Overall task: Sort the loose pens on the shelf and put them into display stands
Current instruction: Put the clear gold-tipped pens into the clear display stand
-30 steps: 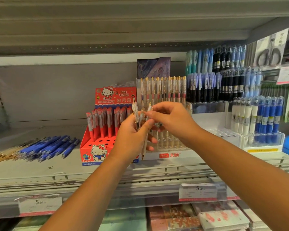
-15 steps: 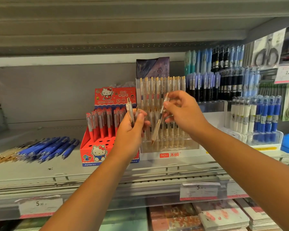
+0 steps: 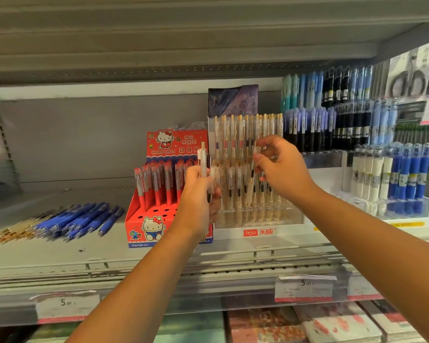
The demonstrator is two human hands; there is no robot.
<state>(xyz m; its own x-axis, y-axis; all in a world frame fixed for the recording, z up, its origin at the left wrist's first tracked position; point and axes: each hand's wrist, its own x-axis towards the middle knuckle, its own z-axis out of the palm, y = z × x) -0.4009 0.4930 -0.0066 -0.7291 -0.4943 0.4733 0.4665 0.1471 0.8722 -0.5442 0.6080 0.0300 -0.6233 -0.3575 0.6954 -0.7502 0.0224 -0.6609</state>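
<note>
At eight o'clock in the view, clear gold-tipped pens (image 3: pixel 14 231) lie loose on the shelf (image 3: pixel 60 256), with loose blue pens (image 3: pixel 82 220) fanned just beside them. Near centre, the left hand (image 3: pixel 198 194) curls round a small bunch of white pens (image 3: pixel 203 160) and holds them upright in front of the red stand (image 3: pixel 154 219). At its three o'clock, the right hand (image 3: pixel 282 167) pinches a single white pen (image 3: pixel 251 186) — tilted, tip down — among the rows of the clear display stand (image 3: pixel 258 231).

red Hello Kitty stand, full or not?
Not full. The red Hello Kitty stand shows bare holes in its front rows; red pens fill only the rows behind.
</note>
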